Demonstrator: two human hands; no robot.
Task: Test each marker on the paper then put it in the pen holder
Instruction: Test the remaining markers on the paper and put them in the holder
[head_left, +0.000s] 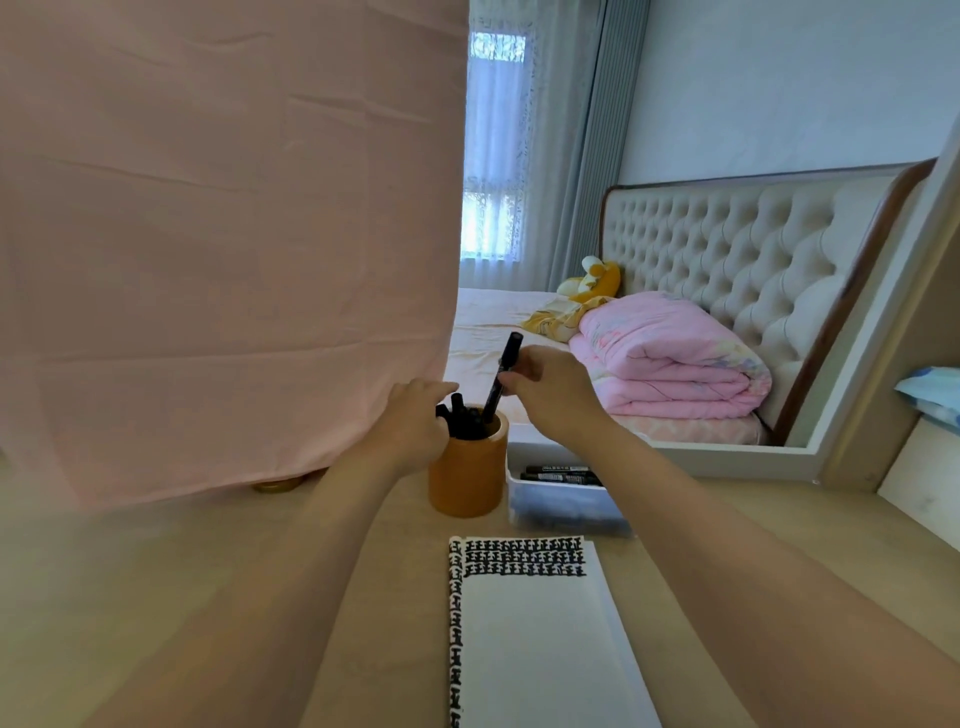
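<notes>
An orange-brown pen holder (467, 478) stands on the desk with several black markers (460, 418) in it. My right hand (550, 389) is shut on a black marker (506, 364), which is tilted with its lower end inside the holder's mouth. My left hand (415, 431) grips the holder's upper left rim. Nearer to me lies a white pad of paper (535, 644) with rows of black test marks along its top and left edge. A clear box (561, 504) just right of the holder has more black markers in it.
A pink cloth (223, 249) hangs over the desk's left back. The wooden desk top (182, 597) spreads around the pad. Behind it is a bed with a folded pink quilt (670, 358). A white shelf unit (914, 483) rises at the right.
</notes>
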